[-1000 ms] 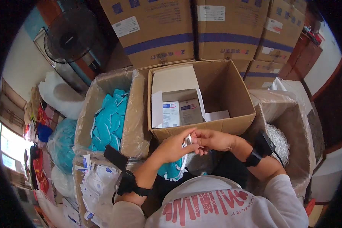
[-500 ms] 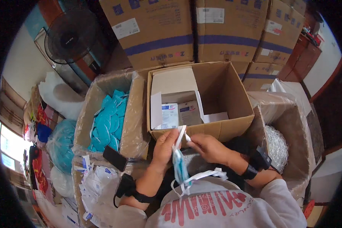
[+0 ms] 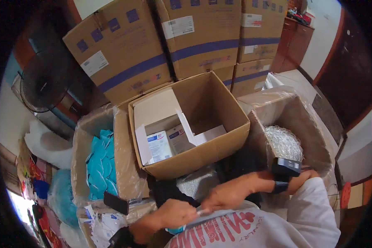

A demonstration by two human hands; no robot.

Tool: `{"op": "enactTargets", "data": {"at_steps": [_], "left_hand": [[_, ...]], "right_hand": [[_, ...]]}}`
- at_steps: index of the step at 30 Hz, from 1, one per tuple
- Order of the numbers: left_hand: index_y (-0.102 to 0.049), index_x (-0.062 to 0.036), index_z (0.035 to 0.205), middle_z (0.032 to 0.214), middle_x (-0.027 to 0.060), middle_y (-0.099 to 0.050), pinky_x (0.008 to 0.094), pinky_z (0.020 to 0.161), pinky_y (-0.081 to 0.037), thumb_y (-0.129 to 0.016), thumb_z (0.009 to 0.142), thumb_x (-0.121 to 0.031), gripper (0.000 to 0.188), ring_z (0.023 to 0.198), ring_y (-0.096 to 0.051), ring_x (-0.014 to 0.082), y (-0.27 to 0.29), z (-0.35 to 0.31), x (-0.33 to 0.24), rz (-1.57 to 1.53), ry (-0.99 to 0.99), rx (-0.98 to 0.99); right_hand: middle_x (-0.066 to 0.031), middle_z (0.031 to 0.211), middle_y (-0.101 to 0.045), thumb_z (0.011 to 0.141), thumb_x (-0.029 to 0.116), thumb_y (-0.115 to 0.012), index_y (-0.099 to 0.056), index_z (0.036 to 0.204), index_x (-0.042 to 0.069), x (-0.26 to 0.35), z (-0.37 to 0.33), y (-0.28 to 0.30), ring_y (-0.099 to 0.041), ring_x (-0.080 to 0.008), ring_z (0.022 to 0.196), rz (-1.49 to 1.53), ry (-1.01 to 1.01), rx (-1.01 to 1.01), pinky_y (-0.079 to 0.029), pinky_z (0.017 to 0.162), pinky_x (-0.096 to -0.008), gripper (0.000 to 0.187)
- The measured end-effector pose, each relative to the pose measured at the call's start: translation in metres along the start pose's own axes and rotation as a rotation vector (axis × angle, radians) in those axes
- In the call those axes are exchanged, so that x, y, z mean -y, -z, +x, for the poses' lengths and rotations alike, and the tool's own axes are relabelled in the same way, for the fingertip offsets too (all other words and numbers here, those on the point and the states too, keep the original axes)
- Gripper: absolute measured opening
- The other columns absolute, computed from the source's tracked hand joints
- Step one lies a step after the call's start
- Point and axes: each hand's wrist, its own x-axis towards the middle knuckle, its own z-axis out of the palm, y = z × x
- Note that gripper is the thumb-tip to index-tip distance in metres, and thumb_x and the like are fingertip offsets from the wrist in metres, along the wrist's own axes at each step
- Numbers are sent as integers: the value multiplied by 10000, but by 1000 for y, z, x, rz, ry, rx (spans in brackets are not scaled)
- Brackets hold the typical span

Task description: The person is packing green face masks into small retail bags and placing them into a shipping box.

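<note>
My left hand (image 3: 178, 215) and my right hand (image 3: 225, 196) are close together low in front of my body, fingers closed. Between the fingertips shows a small bit of white strap (image 3: 200, 212). Below my left hand peeks part of a teal folded face mask (image 3: 175, 230), mostly hidden by the hand. Just beyond the hands, a clear bag of pale grainy-looking material (image 3: 197, 182) lies by my dark-clothed legs. Both wrists wear black bands with devices.
An open carton (image 3: 186, 159) ahead holds a white box with small packets (image 3: 159, 145). The left carton contains teal masks (image 3: 101, 167); the right one holds a bundle of white strands (image 3: 284, 142). A phone (image 3: 116, 203) rests near white wrappers (image 3: 105, 227). Tall cartons (image 3: 124, 53) stand behind.
Both hands have come down and closer to my body, with the mask now largely hidden behind them. The view has shifted, so the cartons appear farther left and tilted.
</note>
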Motion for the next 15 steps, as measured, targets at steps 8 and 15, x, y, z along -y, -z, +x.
{"op": "enactTargets", "data": {"at_steps": [8,15], "left_hand": [[-541,-69,690,618,103,-517,360,543,-425,-464,847,-213,227,578,-512,277,-11,-63,44,27,422,3],[-544,-59,861,677,-3,-503,193,518,-369,-432,906,-339,305,569,-467,66,67,-23,48,-1035,445,-1235]], "right_hand": [[-22,786,-533,907,262,-426,-512,855,47,-26,-142,12,-455,-118,688,419,-577,-390,-414,631,-293,238],[44,686,-461,900,296,-456,-549,861,83,-36,-83,52,-390,-39,578,935,-336,-915,-311,484,-176,235]]}}
